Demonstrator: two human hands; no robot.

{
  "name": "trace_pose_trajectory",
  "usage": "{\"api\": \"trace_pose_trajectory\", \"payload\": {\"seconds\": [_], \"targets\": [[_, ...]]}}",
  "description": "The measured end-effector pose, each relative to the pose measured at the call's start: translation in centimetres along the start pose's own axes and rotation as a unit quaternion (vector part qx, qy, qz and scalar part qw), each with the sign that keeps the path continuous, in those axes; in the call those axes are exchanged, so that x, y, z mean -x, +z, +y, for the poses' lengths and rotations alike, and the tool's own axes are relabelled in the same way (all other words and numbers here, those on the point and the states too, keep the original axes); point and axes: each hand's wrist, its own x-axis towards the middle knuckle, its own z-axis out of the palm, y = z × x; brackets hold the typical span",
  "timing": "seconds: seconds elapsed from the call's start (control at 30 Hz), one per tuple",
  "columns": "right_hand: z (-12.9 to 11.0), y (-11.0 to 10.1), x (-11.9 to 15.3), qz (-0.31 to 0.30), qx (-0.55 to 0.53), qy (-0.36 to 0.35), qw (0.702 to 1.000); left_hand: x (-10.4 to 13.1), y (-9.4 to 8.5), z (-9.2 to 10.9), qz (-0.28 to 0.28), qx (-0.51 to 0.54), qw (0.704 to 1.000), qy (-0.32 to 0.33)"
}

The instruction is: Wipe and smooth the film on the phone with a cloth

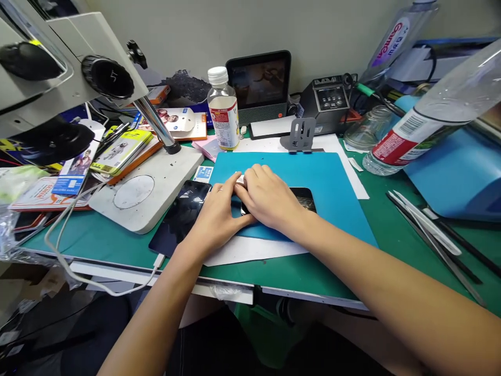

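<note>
A dark phone [305,198] lies on the blue mat [324,169], its left part covered by my hands. My left hand [221,209] is curled around the phone's left end, thumb along the near edge and fingers on the far side. Bent over the phone from the right is my right hand [268,196], with its fingers pressed together and their tips close to the left fingers. A small white piece [240,180] shows between the two hands; what it is I cannot make out. Left of the mat, a second dark phone [182,216] has a white cable plugged in.
A microscope base [144,193] stands left, its head overhanging. Behind the mat are a labelled bottle [224,112], a smart display [260,83] and a grey phone stand [301,134]. On the right, a large plastic bottle [415,133] leans near several tweezers [426,222].
</note>
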Motion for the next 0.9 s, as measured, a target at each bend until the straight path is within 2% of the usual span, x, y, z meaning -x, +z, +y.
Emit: {"api": "trace_pose_trajectory", "payload": {"seconds": [0.27,0.9], "targets": [[-0.01,-0.10,0.28,0.000,0.021,-0.013,1.000,0.06,0.20,-0.17,0.013,0.004,1.000,-0.003],[0.56,-0.09,0.55,0.022,0.008,-0.037,0.999,0.11,-0.08,0.68,-0.019,0.019,0.999,-0.017]]}}
